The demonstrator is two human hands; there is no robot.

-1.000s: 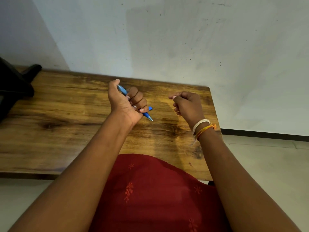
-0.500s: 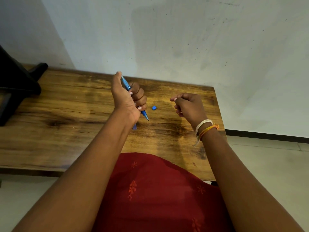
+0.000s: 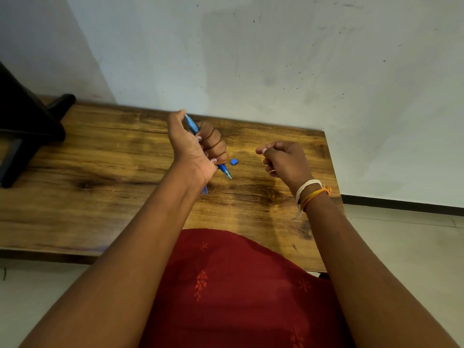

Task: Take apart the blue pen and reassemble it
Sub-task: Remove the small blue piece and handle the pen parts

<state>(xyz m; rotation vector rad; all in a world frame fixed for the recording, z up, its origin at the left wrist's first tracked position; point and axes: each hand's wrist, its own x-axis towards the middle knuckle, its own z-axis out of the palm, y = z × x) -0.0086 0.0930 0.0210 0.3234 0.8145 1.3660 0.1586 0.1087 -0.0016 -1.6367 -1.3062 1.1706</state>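
Note:
My left hand (image 3: 198, 146) is fisted around the blue pen (image 3: 225, 171), held above the wooden table (image 3: 100, 172). The pen's tip pokes out below my little finger and its back end shows by my thumb. A small blue pen part (image 3: 233, 161) lies on the table just right of that hand. Another bluish piece (image 3: 205, 190), the pen cap, shows on the table under my left wrist, mostly hidden. My right hand (image 3: 286, 159) hovers to the right with fingers curled in; I cannot tell whether anything is pinched in it.
A black stand (image 3: 27, 131) sits on the table's far left. The wall runs close behind the table's far edge. My red clothing (image 3: 238, 285) covers the near edge of the table. The table's right end is just beyond my right wrist.
A small blue part that sat against my left hand's little finger now lies on the table. My left hand tilted the pen more upright. The camera view shifted slightly.

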